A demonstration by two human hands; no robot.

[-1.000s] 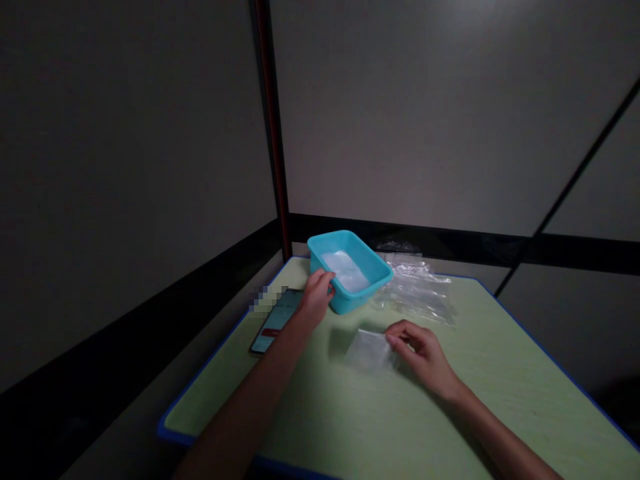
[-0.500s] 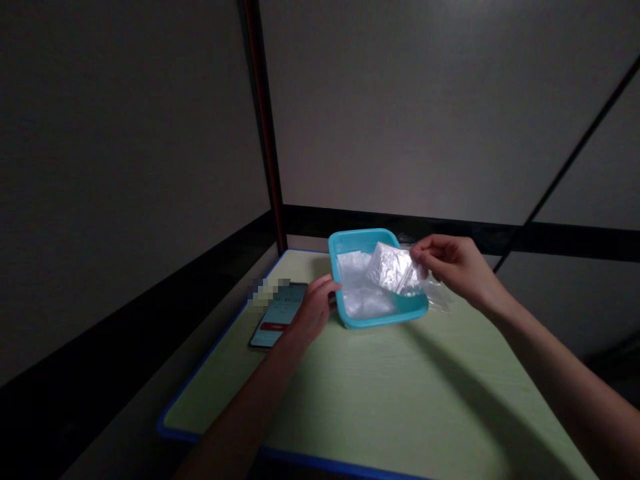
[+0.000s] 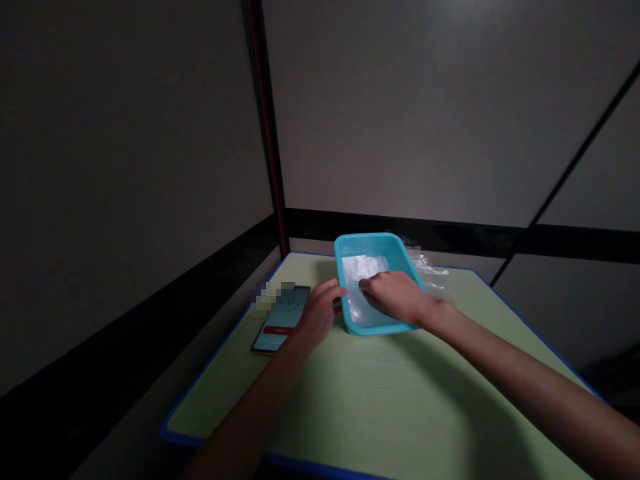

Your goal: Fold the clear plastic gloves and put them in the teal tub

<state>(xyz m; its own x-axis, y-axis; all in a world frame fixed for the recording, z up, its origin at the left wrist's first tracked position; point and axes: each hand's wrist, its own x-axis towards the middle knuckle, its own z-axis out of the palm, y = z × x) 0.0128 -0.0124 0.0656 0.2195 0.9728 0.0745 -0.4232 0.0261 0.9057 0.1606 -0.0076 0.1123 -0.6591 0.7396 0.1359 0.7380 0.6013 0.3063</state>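
A light-blue plastic basket (image 3: 380,244) stands on the table, tilted a little toward me. My left hand (image 3: 321,308) is closed on its left side, with the thumb over the rim. Flat clear plastic bags (image 3: 356,267) lie inside against the bottom. My right hand (image 3: 393,293) reaches into the basket from the right, its fingers curled together at the bags. Whatever is between those fingertips is hidden. More clear plastic bags (image 3: 434,277) lie on the table just beyond the basket's right side.
Left of the basket, a phone (image 3: 283,320) with a lit screen lies beside my left hand. The pale green table (image 3: 350,400) has a blue edge. Dark-banded walls meet in a corner behind it.
My right hand has moved left and down into the basket. The crumpled clear bag it held above the basket is no longer seen in it. My left hand stays at the rim.
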